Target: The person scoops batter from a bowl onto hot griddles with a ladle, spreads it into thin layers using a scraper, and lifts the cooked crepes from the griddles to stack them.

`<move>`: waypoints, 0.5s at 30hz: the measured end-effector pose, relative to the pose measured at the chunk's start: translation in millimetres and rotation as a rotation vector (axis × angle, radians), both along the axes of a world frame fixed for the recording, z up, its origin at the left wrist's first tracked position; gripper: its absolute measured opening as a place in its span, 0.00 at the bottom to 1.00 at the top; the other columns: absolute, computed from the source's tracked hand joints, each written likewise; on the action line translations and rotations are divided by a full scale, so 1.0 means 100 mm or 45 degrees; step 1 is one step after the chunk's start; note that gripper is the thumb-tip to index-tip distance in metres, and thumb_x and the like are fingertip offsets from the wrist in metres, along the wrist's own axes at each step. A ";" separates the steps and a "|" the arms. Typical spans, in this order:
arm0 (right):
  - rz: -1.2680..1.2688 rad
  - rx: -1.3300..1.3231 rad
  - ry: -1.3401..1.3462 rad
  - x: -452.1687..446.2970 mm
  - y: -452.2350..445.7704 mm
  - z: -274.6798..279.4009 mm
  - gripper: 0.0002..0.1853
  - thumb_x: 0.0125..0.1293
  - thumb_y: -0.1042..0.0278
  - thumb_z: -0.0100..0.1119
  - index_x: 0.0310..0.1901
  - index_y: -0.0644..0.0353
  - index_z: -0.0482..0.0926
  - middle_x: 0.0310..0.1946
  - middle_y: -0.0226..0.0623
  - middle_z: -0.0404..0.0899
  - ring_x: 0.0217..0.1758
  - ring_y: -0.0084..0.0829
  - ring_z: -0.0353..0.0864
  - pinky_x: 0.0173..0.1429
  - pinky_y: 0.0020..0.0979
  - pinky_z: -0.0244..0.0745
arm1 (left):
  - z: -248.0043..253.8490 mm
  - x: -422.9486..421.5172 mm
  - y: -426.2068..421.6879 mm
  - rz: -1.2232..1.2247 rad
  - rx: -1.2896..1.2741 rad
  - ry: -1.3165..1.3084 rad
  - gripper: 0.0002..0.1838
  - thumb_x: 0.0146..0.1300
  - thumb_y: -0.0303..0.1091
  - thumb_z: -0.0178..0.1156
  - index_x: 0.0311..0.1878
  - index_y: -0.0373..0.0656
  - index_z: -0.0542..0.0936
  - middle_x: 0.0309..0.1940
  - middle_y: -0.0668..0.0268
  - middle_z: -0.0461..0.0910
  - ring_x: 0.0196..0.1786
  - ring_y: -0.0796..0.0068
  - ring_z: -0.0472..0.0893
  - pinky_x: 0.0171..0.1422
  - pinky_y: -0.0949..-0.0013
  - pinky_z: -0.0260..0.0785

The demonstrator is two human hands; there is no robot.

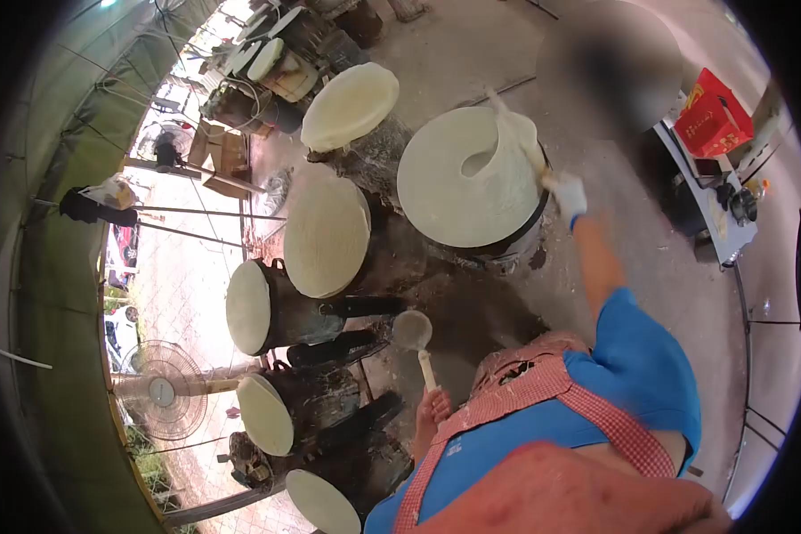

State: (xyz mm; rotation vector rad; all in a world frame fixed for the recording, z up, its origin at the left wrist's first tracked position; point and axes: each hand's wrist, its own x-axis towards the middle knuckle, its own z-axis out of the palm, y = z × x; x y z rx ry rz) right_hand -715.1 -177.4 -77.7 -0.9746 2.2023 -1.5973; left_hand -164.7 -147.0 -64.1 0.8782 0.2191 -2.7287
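Hands: left hand (433,407) wrapped round the wooden handle of a ladle (412,331); right hand (568,196) out at the far side, fingers meeting a tan strip (537,158), though blur leaves it impossible to tell whether they have closed on it.
Floor fan (162,392): stands at the open side, perhaps to move hot air off.
Pale round tops (327,236): set in a curved row on blackened drums (301,322), probably so one person can reach each by turning.
Ladle's pose: bowl forward, clear of the tops, likely to keep it handy while the other arm works.
Pale sheet (445,191): lies on the large drum (485,252), its right part lifted in a soft fold beside the strip; the strip seems to give the limp edge some support.
White glove (571,194): worn on the right only, presumably against heat at the rim.
Bench (734,246): carries a red printed package (712,116) and small dark items, well apart from the drums, probably to stay dry.
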 end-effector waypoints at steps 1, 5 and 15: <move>0.052 0.023 0.180 0.23 0.08 -0.20 0.16 0.52 0.60 0.57 0.40 0.62 0.79 0.33 0.42 0.81 0.33 0.30 0.79 0.41 0.28 0.72 | 0.11 0.03 0.02 -0.004 0.008 -0.013 0.18 0.66 0.37 0.44 0.19 0.47 0.59 0.10 0.76 0.52 0.09 0.84 0.53 0.09 0.80 0.47; 0.241 0.235 0.028 0.83 0.28 0.24 0.14 0.53 0.64 0.58 0.40 0.59 0.80 0.29 0.32 0.81 0.30 0.24 0.77 0.34 0.28 0.71 | 0.38 -0.21 -0.09 0.129 0.044 -0.414 0.18 0.66 0.36 0.44 0.18 0.47 0.60 0.10 0.75 0.52 0.09 0.84 0.52 0.09 0.80 0.47; -0.092 0.204 -0.909 1.39 0.73 0.22 0.16 0.51 0.59 0.62 0.39 0.58 0.81 0.15 0.26 0.70 0.14 0.18 0.64 0.18 0.23 0.59 | 0.32 0.25 -0.41 0.112 0.385 -0.122 0.19 0.65 0.36 0.43 0.16 0.46 0.59 0.09 0.73 0.55 0.09 0.81 0.54 0.11 0.77 0.49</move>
